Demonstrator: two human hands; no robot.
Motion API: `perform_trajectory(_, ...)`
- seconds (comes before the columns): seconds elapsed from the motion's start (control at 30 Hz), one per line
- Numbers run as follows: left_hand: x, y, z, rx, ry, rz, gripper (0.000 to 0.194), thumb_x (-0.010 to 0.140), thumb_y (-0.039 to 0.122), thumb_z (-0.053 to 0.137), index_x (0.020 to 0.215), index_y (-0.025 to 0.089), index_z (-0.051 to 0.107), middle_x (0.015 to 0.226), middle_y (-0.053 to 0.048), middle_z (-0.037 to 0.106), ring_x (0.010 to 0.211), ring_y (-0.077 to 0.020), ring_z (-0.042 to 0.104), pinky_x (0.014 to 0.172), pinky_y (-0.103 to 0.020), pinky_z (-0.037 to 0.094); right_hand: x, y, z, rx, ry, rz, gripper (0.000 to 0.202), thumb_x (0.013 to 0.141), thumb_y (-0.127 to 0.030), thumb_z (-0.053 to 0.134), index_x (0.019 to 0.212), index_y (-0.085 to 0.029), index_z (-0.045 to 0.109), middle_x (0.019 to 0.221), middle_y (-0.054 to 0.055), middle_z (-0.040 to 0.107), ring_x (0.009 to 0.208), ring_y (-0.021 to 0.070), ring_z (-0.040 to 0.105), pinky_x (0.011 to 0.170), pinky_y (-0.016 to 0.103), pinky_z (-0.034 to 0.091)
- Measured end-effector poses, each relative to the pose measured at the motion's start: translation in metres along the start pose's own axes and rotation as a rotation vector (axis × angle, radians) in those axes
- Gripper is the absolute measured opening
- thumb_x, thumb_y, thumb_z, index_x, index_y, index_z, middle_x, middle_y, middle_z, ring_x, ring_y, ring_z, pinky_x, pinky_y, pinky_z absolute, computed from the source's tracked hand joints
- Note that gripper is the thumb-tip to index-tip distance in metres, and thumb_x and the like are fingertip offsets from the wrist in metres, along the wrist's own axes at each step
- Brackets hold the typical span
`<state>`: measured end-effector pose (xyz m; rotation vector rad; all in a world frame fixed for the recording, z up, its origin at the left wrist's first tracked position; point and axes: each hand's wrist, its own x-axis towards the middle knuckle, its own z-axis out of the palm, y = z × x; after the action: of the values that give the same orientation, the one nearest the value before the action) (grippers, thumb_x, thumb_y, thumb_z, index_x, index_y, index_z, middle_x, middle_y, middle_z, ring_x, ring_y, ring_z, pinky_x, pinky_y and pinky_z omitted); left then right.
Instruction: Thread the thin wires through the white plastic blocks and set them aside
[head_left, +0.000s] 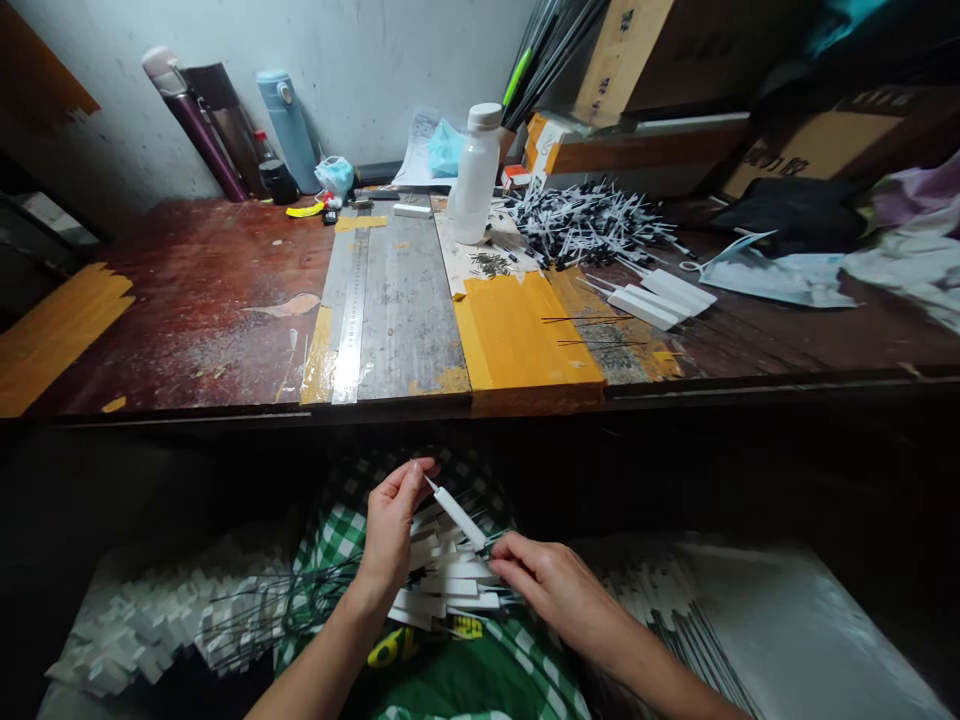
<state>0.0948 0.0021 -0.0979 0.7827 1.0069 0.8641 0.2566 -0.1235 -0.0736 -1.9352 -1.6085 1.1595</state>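
Observation:
Over my lap, a slim white bar-shaped piece (460,517) with thin ends slants between my two hands. At its upper end, my left hand (391,520) is closed in a pinch on the thin pale tip. My right hand (544,578) pinches close to the lower end, where a thin dark strand shows; the fingers hide the exact grip. Just beneath lies a pile of similar white pieces (457,588) with dark thin wires, resting on a green checked cloth (341,540).
Ahead is a worn workbench (225,290) with a metal ruler (351,330), a white bottle (477,175), a heap of black-and-white sticks (589,222) and several white pieces (660,298). More white pieces (150,610) lie at lower left; wired ones (667,605) lie at right.

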Motion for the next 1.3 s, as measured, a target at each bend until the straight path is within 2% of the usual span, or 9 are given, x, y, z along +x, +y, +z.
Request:
perform_trajectory(0.13,-0.0010,0.0008,-0.0004,-0.005,-0.013,0.004,0.034,0.078,0.044,0.070,0.096,0.015,0.074,0.101,-0.011,0.073,0.099,-0.0241,0.065,0.095,-0.039,0.045,0.0014,-0.0004,0.0009,-0.014,0.025,0.047,0.015,0.089,-0.032,0.055,0.079,-0.022,0.060,0.073,-0.001,0.066,0.066,0.0161,0.061,0.059,0.023,0.038)
perform_trajectory(0.3,-0.0035,-0.0014,0.0001,0.005,-0.021,0.000,0.033,0.079,0.044,0.069,0.095,0.016,0.074,0.100,-0.010,0.073,0.100,-0.0235,0.064,0.095,-0.037,0.044,0.0016,0.0051,0.0013,0.002,0.009,-0.051,0.027,0.097,-0.032,0.041,0.095,-0.026,0.066,0.090,0.001,0.071,0.082,0.0188,0.066,0.070,0.024,0.041)
perform_trajectory(0.57,-0.0041,-0.0035,-0.0020,0.037,-0.042,0.004,0.032,0.082,0.043,0.067,0.098,0.016,0.073,0.102,-0.011,0.073,0.102,-0.0245,0.064,0.095,-0.038,0.044,0.0022,0.0029,0.0003,-0.067,0.046,0.067,0.020,0.089,-0.033,0.057,0.072,-0.021,0.055,0.074,-0.001,0.065,0.067,0.0152,0.059,0.058,0.023,0.034)
perform_trajectory(0.9,-0.0032,-0.0050,-0.0010,0.049,-0.043,-0.002,0.033,0.081,0.044,0.067,0.097,0.016,0.073,0.100,-0.011,0.072,0.101,-0.0251,0.064,0.094,-0.038,0.045,0.0035,-0.0004,-0.0029,-0.061,0.018,0.113,0.025,0.086,-0.033,0.059,0.069,-0.021,0.046,0.068,-0.004,0.056,0.062,0.0132,0.051,0.056,0.023,0.029)
perform_trajectory(1.17,-0.0052,-0.0037,0.0005,0.062,-0.045,-0.001,0.033,0.081,0.044,0.067,0.096,0.015,0.073,0.094,-0.010,0.072,0.100,-0.0244,0.064,0.092,-0.035,0.046,0.0042,-0.0004,-0.0057,-0.061,-0.026,0.137,0.025,0.087,-0.033,0.058,0.069,-0.021,0.045,0.067,-0.004,0.054,0.063,0.0136,0.050,0.056,0.023,0.029)
perform_trajectory(1.3,-0.0079,0.0014,0.0018,0.088,-0.065,-0.016,0.036,0.079,0.045,0.070,0.097,0.015,0.073,0.097,-0.010,0.072,0.093,-0.0237,0.066,0.085,-0.033,0.050,0.0053,0.0027,-0.0048,-0.046,-0.019,0.127,0.025,0.087,-0.033,0.058,0.069,-0.021,0.046,0.067,-0.004,0.055,0.063,0.0132,0.050,0.056,0.023,0.029)
